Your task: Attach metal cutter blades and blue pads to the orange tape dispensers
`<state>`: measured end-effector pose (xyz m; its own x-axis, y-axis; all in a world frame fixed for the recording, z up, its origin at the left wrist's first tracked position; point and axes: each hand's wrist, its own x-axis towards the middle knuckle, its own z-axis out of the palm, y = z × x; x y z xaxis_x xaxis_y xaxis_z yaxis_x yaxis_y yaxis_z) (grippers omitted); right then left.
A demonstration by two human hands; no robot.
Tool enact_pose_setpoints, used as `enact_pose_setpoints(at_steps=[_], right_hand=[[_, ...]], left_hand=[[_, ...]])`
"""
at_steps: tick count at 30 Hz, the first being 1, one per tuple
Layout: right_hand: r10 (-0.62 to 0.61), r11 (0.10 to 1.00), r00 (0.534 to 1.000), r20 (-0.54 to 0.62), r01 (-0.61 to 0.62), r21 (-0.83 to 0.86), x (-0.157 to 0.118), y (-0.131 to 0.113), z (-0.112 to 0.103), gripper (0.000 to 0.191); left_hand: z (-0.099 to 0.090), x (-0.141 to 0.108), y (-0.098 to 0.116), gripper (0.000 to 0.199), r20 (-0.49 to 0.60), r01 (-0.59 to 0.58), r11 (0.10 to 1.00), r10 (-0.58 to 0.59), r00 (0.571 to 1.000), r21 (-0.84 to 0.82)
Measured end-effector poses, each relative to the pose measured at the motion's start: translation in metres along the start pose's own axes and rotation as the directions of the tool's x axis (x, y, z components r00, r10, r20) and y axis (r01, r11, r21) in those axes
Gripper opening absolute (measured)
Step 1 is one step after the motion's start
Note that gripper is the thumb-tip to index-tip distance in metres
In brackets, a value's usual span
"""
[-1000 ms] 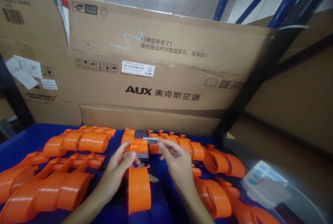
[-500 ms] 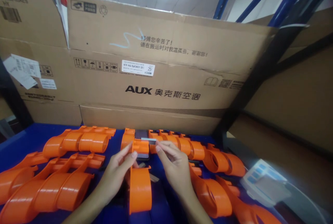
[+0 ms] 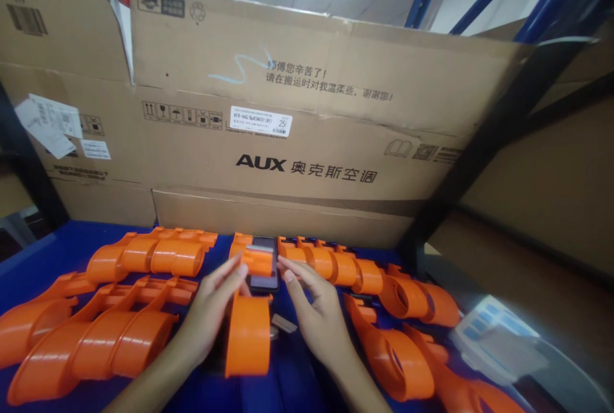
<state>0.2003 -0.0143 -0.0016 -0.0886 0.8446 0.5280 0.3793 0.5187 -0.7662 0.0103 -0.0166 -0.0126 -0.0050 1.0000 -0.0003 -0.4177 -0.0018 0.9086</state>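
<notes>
My left hand [image 3: 218, 298] pinches the upper end of an orange plastic part [image 3: 248, 336], whose wide curved band hangs below the fingers. A thin metal strip [image 3: 259, 249] lies along the top edge of the part's end. To the right, my right hand [image 3: 314, 301] has thumb and forefinger apart, its fingertips just beside the part with nothing visible between them. Behind the held part, a dark phone [image 3: 265, 282] lies on the blue surface [image 3: 292, 362]. Small flat pieces [image 3: 284, 323] rest between my hands.
Rows of orange parts lie at the left [image 3: 98, 342] and at the right [image 3: 355, 270]. A white and blue device [image 3: 499, 339] sits at the far right. Behind stands a large cardboard panel [image 3: 307, 176], with a dark post [image 3: 460, 163] on the right.
My right hand has let go of the metal strip, which now lies at the orange part's top edge. The held part has shifted slightly left and up in view.
</notes>
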Motion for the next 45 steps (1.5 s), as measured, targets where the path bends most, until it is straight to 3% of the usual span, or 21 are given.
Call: enact_pose_setpoints(at_steps=[3, 5, 7, 9, 11, 20, 28, 35, 45], right_hand=[[-0.039, 0.993, 0.981, 0.189, 0.058, -0.099, -0.002, -0.005, 0.0, 0.024], [-0.077, 0.974, 0.91, 0.407, 0.156, -0.166, -0.003, -0.011, -0.001, 0.023], [-0.096, 0.946, 0.809, 0.58, 0.256, -0.2, -0.005, -0.019, -0.002, 0.027], [-0.105, 0.926, 0.734, 0.671, 0.318, -0.203, -0.006, -0.025, -0.002, 0.035], [-0.108, 0.919, 0.701, 0.705, 0.341, -0.197, -0.007, -0.028, -0.001, 0.038], [-0.095, 0.888, 0.686, 0.721, 0.386, -0.251, -0.008, -0.019, 0.01, 0.021], [-0.116, 0.895, 0.703, 0.702, 0.381, -0.233, -0.007, -0.014, 0.011, 0.019], [-0.131, 0.881, 0.689, 0.712, 0.411, -0.235, -0.008, -0.01, 0.014, 0.017], [-0.138, 0.896, 0.718, 0.682, 0.385, -0.224, -0.008, -0.008, 0.014, 0.02]], left_hand=[[0.0, 0.003, 0.013, 0.037, -0.141, -0.017, 0.977, -0.014, 0.99, -0.212], [-0.002, 0.004, 0.02, 0.039, -0.198, -0.008, 0.952, -0.056, 0.979, -0.306], [-0.004, 0.006, 0.022, 0.04, -0.208, 0.023, 0.935, -0.103, 0.973, -0.353], [-0.007, 0.007, 0.022, 0.041, -0.205, 0.04, 0.928, -0.124, 0.971, -0.37], [-0.009, 0.008, 0.021, 0.04, -0.206, 0.048, 0.926, -0.134, 0.969, -0.375], [-0.004, 0.006, 0.022, 0.035, -0.176, 0.042, 0.918, -0.12, 0.977, -0.394], [-0.003, 0.006, 0.021, 0.036, -0.165, 0.024, 0.918, -0.097, 0.982, -0.396], [-0.002, 0.006, 0.019, 0.035, -0.148, 0.019, 0.923, -0.082, 0.986, -0.383], [-0.009, 0.009, 0.018, 0.037, -0.148, 0.013, 0.934, -0.071, 0.986, -0.357]])
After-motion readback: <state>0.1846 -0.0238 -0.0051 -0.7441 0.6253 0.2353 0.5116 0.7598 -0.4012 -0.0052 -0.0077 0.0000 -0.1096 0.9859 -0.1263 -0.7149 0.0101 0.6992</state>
